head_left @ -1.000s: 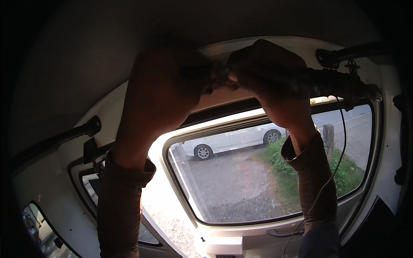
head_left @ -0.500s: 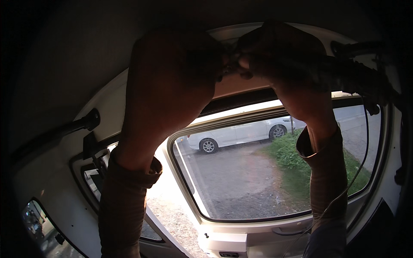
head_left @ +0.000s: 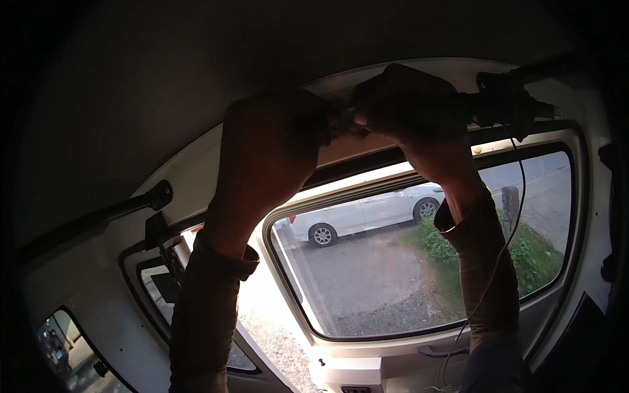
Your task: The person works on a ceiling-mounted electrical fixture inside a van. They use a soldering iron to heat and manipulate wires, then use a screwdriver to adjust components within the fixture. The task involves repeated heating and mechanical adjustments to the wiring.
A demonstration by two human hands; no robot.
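Both my hands are raised to the upper edge of a vehicle's door opening, in deep shadow. My left hand point(head_left: 272, 141) is closed, its fingertips pinched around small dark pieces point(head_left: 346, 124) too dim to name. From the right, my right hand point(head_left: 413, 118) meets it, closed too, with thumb and fingers at the same spot. A dark bundle point(head_left: 501, 110), which looks like taped wiring, runs from beside my right hand toward the right. A thin wire point(head_left: 521, 177) dangles from it past my right sleeve.
Black grab bars point(head_left: 105, 223) are fixed at left and upper right. Below my hands is a door window point(head_left: 367, 281), with a white car point(head_left: 367, 213) and green plants outside. A dark roof lining point(head_left: 229, 46) spans overhead. A door pull point(head_left: 439, 352) sits low.
The view has shifted, so the door and car sit slightly lower. My hands stay together at the same spot. The dark bundle's right end has swung up and the thin wire hangs differently.
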